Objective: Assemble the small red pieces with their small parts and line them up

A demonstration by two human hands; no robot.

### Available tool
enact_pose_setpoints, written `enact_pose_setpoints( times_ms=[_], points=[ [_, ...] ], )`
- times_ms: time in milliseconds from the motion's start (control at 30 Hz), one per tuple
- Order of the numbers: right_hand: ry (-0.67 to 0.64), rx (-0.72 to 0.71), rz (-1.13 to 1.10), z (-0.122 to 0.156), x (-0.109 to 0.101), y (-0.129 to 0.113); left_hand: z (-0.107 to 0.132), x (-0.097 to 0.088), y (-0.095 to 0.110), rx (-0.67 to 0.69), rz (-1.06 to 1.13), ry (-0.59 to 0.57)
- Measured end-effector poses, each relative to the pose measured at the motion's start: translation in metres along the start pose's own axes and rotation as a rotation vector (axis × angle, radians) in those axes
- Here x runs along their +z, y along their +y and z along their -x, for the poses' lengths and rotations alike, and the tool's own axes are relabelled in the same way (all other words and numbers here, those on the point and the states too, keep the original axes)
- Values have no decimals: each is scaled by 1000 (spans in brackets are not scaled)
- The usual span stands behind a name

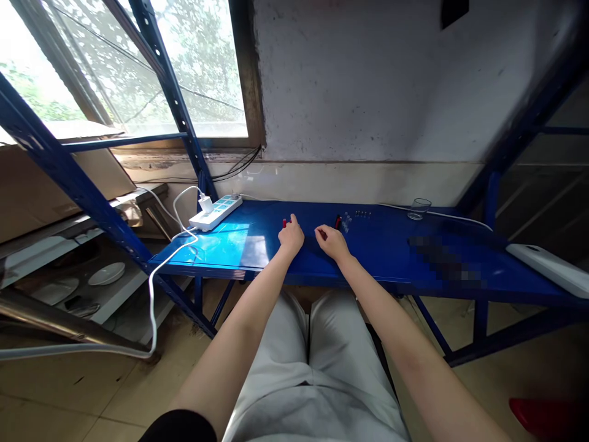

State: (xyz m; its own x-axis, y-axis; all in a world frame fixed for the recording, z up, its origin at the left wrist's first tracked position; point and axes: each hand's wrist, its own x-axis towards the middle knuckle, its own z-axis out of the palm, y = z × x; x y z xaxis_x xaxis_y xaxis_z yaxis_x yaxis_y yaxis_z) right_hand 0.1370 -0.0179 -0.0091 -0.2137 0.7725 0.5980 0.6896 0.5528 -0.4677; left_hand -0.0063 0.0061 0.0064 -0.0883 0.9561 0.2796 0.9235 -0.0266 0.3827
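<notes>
My left hand (291, 236) is closed over the blue shelf top, gripping a small red piece (284, 223) that sticks out on its left side; its kind is too small to tell. To its right, a short gap away, my right hand (332, 242) has its fingers curled together, and whatever they hold is hidden. Just beyond the right hand lies a small red and black item (338, 221). Beside that are several small clear pieces (346, 222). A row of tiny light-topped parts (363, 214) stands further right.
A white power strip (216, 212) with a plugged-in charger sits on the left of the blue shelf top (381, 258). Towards the right are a clear glass (419, 209), a blurred dark object (446, 261) and a white device (550, 269). Blue posts (177, 98) frame the shelf.
</notes>
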Motion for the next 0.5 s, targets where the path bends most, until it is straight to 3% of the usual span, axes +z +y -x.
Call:
enact_pose_setpoints(
  times_ms=[133,233,500],
  points=[
    [-20,13,-5,-1,0,0,-4,-1,2,4,-13,-30],
    [-19,20,4,-1,0,0,-5,-2,3,43,120,-46],
    [33,119,77,-1,-2,-5,1,11,3,185,971,-72]
  ],
)
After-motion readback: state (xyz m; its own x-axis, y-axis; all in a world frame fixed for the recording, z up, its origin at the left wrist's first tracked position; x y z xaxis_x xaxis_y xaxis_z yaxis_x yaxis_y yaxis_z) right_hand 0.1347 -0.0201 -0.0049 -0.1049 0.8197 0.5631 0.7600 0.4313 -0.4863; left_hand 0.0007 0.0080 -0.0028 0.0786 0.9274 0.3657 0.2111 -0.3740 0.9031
